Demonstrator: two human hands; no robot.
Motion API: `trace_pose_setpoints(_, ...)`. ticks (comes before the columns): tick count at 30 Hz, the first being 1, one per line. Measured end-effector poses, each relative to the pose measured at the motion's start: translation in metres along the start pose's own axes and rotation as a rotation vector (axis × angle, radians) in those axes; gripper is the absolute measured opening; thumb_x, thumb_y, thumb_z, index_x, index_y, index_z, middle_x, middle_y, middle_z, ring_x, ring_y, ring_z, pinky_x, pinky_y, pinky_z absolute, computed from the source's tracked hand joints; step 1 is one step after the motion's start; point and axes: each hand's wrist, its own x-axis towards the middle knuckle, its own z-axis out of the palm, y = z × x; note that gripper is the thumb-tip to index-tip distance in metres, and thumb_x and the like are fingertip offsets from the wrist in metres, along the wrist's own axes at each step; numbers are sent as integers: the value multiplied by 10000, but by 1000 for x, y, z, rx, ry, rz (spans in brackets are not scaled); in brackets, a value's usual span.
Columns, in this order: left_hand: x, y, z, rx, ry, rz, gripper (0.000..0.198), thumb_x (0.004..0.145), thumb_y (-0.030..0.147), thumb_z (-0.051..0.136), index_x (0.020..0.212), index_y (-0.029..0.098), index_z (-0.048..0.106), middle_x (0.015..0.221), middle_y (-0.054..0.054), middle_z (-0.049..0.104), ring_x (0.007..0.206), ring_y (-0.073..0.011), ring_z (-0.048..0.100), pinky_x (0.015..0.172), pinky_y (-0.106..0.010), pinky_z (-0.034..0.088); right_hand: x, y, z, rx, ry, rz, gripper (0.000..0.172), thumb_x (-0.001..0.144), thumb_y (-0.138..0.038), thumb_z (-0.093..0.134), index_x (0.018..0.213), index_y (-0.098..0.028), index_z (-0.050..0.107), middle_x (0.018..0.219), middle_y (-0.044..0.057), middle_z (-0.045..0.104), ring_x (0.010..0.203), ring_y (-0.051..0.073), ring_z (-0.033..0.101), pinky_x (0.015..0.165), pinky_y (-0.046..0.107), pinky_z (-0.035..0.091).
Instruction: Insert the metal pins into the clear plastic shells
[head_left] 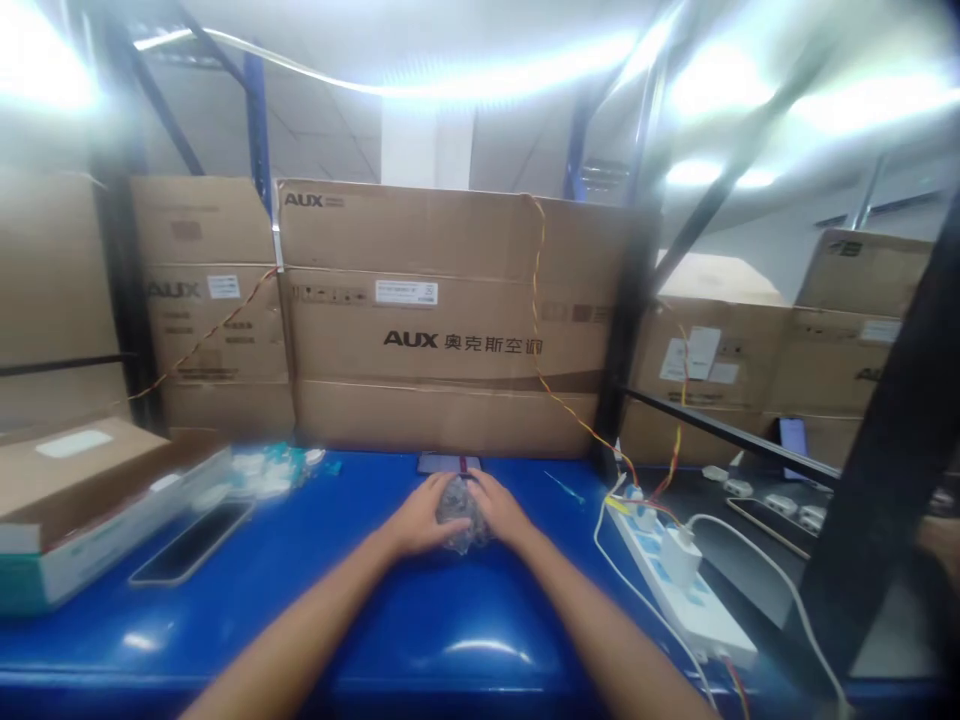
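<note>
My left hand [418, 516] and right hand [504, 507] clamp together on a crumpled clear plastic bundle [459, 514] — lower centre of the frame, on the blue counter [315, 600].

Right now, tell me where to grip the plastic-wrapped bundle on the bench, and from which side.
Grip the bundle around its middle, coming from the near side, with the left hand and right hand cupping it from either side. It looks like a small, rounded lump with no handle or clear edge, so a wrapping hold seems safest. A dark flat device lies just beyond it.
</note>
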Motion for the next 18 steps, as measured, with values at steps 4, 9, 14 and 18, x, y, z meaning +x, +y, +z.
trace_pose_setpoints(4, -2, -8, -9, 15, 126, -145, 594, 896, 539, 417, 1348, 153, 443, 1368, -134, 499, 1261, -248, 468, 1074, -383, 351, -2, 3, -9, 31, 82, 64, 526, 934, -497, 329, 1306, -182, 529, 1344, 105, 548, 1253, 244, 489, 1060, 381, 352)
trace_pose_setpoints(9, 0, -17, -13, 87, 201, -251, 447, 932, 473, 363, 1196, 162, 548, 1215, -109, 610, 1124, -217, 566, 977, -337, 428, -4, 0, -13, 18, 127, 83, 464, 919, -488, 370, 1207, -203, 595, 1248, 89, 620, 1175, 240, 553, 997, 345, 405)
trace_pose_setpoints(14, -3, -33, -21, 231, 291, -429, 261, 912, 304, 405, 1021, 153, 586, 1005, -117, 659, 982, -228, 613, 869, -332, 450, -3, 7, -12, -58, 168, 126, 411, 911, -405, 372, 1125, -174, 637, 1119, 113, 671, 1066, 261, 606, 916, 368, 454)
trace_pose_setpoints(18, -9, -46, -27, 329, 285, -558, 207, 887, 209, 396, 848, 164, 594, 902, -129, 670, 918, -249, 628, 790, -335, 448, 0, 17, -11, -136, 167, 126, 360, 857, -193, 378, 1050, -182, 682, 1078, 103, 684, 1062, 248, 607, 946, 364, 440)
